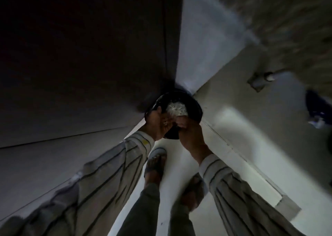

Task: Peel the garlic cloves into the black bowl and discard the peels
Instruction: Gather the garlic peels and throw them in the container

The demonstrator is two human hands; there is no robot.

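Left hand (pixel 158 123) grips the bowl (pixel 194 106) rim. Right hand (pixel 190 135) pinches the peels (pixel 177 109) above it. Both feet stand below.

Both hands, left (pixel 158 123) and right (pixel 188 133), around a dark round container (pixel 195 106) of pale peels (pixel 177 109).

Both arms are covered by long, loose sleeves of pale cream fabric with thin dark stripes. On the left sleeve (pixel 100 172) the stripes cross to form a wide check; a small yellow mark sits near the cuff. The right sleeve (pixel 239 196) shows the same stripes and gathers into deep folds. A ring (pixel 40 122) is worn on one finger of the left hand (pixel 158 124). The legs are in plain grey-green trousers (pixel 143 212). The feet wear open strap sandals (pixel 156 162), apparently dark-strapped; motion blur limits detail.
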